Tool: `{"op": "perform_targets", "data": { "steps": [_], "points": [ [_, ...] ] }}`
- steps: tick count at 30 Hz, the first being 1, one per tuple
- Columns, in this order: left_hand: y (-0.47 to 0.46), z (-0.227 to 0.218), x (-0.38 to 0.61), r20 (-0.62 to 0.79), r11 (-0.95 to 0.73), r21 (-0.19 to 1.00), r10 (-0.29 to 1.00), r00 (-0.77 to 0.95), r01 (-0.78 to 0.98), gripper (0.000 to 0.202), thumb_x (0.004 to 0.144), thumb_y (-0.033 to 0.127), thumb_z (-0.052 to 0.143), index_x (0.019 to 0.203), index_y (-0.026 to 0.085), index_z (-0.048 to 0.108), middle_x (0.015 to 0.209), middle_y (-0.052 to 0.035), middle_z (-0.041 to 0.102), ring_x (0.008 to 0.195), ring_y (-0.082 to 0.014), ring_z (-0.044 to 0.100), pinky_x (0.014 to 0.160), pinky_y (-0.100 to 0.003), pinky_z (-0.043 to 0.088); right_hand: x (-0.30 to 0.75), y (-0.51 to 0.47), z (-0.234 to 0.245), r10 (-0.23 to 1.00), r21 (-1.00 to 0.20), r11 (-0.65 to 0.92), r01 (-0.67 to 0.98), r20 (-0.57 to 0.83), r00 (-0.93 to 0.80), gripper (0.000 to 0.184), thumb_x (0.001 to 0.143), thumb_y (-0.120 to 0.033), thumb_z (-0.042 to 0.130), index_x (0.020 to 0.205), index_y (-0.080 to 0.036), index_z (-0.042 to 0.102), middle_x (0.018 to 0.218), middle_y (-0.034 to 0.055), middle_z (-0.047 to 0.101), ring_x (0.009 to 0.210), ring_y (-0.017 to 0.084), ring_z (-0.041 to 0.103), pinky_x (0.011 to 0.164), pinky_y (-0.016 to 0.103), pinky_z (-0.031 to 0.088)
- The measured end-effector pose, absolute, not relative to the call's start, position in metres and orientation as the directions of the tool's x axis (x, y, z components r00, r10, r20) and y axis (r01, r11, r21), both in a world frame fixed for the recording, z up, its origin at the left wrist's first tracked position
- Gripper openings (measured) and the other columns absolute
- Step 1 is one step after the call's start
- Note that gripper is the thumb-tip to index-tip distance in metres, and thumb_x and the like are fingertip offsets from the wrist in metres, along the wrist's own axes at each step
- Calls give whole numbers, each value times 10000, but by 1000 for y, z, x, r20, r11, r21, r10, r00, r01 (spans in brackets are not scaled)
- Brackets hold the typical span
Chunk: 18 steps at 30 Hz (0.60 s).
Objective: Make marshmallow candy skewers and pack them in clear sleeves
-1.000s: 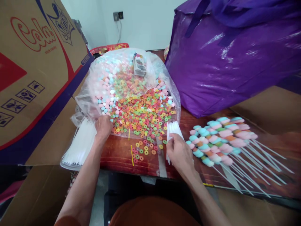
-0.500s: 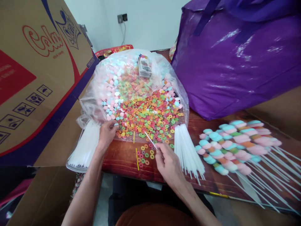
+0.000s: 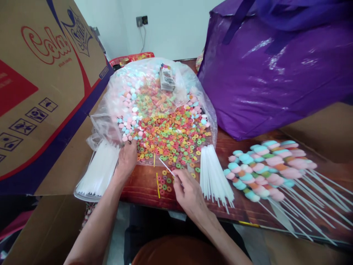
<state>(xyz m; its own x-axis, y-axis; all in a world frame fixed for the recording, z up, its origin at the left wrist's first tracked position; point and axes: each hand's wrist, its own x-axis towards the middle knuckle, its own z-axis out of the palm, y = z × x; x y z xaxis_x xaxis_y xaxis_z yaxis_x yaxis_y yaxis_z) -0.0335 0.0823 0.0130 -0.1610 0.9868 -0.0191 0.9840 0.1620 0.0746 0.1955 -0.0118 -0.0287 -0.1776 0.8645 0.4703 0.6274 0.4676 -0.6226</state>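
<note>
My right hand (image 3: 188, 189) pinches a thin white stick (image 3: 166, 166), its bare tip pointing up and left over the ring candies. At the left edge of the candy pile, my left hand (image 3: 127, 156) is curled with its knuckles up. Its fingertips are hidden, so whatever it may hold does not show. Pink, blue and white marshmallows (image 3: 128, 127) lie just beyond it. Colourful ring candies (image 3: 173, 136) spread over the clear plastic bag (image 3: 211, 110), and several loose rings (image 3: 162, 184) rest on the wooden table (image 3: 138, 184).
Bundles of white sticks lie left (image 3: 97, 169) and right (image 3: 215, 176). Finished marshmallow skewers (image 3: 264, 165) are piled at the right. A printed cardboard box (image 3: 63, 84) flanks the left, a large purple bag (image 3: 275, 66) the back right. A stack of small cards (image 3: 167, 79) sits on the plastic.
My left hand has turned and moved slightly forward; the pale blue marshmallow at its fingertips is no longer visible. The right hand with the stick has shifted slightly left, along with the whole view.
</note>
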Motion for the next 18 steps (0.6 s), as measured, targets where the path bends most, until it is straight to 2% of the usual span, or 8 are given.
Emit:
{"op": "perform_targets", "data": {
  "steps": [3,5,8,10,12,15,18],
  "points": [
    [74,12,-34,-15,181,74,983,-181,981,294,932,155,431,1180,153,588,1144,-216,625,929,-328,682,768,-414,509,194,-14,-28,876,-645,454,615,447,-179,189,927,-87,428,990,-187,575,859,54,640,769,196,624,713,300,494],
    [69,12,-36,47,166,175,983,-177,970,244,920,186,481,1129,156,602,1138,-202,628,965,-322,665,789,-406,503,193,-15,-27,882,-656,448,608,435,-180,195,921,-81,426,978,-193,576,853,51,642,756,192,625,705,294,491],
    [62,9,-36,167,72,501,970,-178,862,165,897,222,529,1016,162,626,1017,-132,665,947,-268,648,827,-371,488,190,-15,-27,883,-657,447,608,432,-182,206,912,-79,430,982,-202,580,855,49,650,759,193,632,695,288,486],
    [55,6,-32,143,17,759,971,-192,651,160,894,295,553,961,171,628,906,-69,670,847,-212,639,778,-324,489,189,-15,-27,885,-655,444,612,429,-182,210,911,-86,433,997,-203,585,870,54,656,777,199,639,689,288,485],
    [48,1,-25,58,18,918,982,-178,397,206,867,367,601,936,175,632,850,-30,665,763,-169,622,717,-286,488,187,-14,-28,887,-656,439,614,424,-180,213,911,-92,435,1011,-198,589,887,62,661,797,205,646,689,291,486],
    [38,-6,-14,8,18,974,994,-111,226,211,826,362,663,920,173,655,852,-19,684,786,-158,635,746,-278,499,187,-14,-28,892,-665,433,609,415,-181,217,911,-94,433,1018,-194,594,902,68,668,813,211,651,702,300,492],
    [27,-11,-8,51,-31,960,997,-64,280,189,849,311,649,988,187,683,978,-44,729,924,-185,673,856,-312,510,189,-13,-29,896,-671,426,607,404,-182,215,914,-94,432,1014,-196,592,898,67,674,805,209,649,716,309,502]
  ]
}}
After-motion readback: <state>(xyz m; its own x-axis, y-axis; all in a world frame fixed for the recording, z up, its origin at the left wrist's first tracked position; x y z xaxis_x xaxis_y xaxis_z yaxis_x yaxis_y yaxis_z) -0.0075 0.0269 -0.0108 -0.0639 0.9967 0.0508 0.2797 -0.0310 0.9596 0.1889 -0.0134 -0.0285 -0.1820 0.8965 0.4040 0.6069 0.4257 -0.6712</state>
